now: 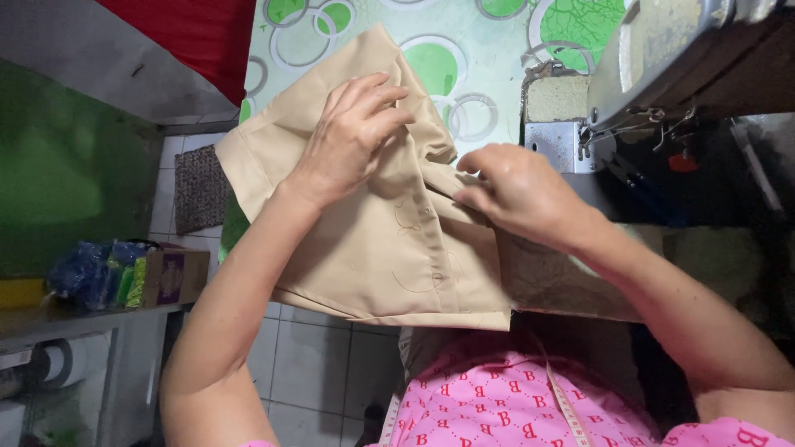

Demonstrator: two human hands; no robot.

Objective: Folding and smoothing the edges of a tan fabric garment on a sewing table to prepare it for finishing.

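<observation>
Fingers of the left hand [352, 132] are pressing flat on the tan cloth [389, 248], curled a little over a fold. Fingers of the right hand [517, 190] are pinching the cloth's edge. The cloth is lying under both hands on the sewing table [704, 248], beside the sewing machine [662, 58]. It looks like the folding is partly done; the cloth is not under the needle yet.

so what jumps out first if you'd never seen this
A beige garment fills the centre. The left hand presses flat on it and the right hand pinches its edge. A grey sewing machine sits upper right, over a green-circled tablecloth.
</observation>
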